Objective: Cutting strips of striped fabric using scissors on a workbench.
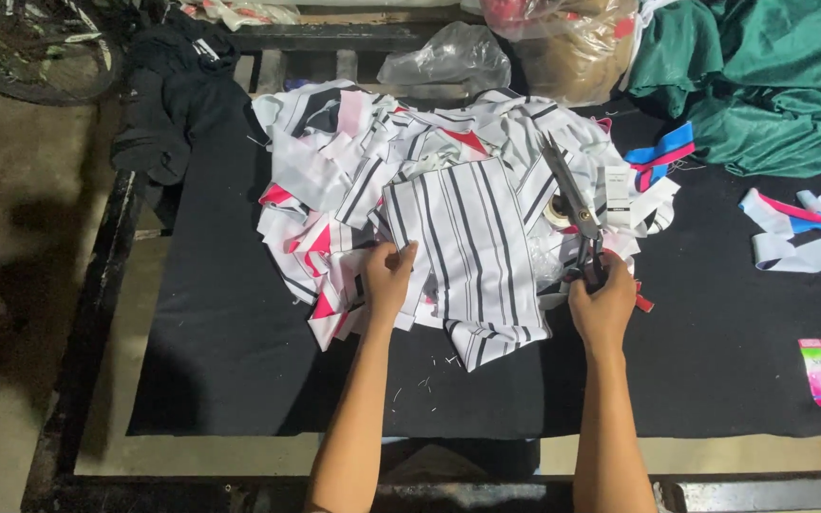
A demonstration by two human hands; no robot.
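Striped fabric (472,252), white with dark lines, lies flat on top of a heap of cut pieces (353,180) in white, black and pink, on the black cloth covering the table (230,342), in the middle of the view just in front of the person. Judging from the heap, a good deal of cutting is already done: many offcuts are piled behind and under the striped piece, a few white threads speckle the black cloth near its lower edge, and coloured strips (805,233) lie well apart to the right. The striped piece itself looks whole, so its cut seems not yet made. At the piece's left edge the left hand (389,280) has its fingers curled closed on the fabric, pinching the edge and holding it down. Right of the piece, the right hand (603,309) is closed around the handles of a pair of large scissors (577,214), whose blades point away along the piece's right edge and appear shut or nearly so; I cannot tell whether they touch it.
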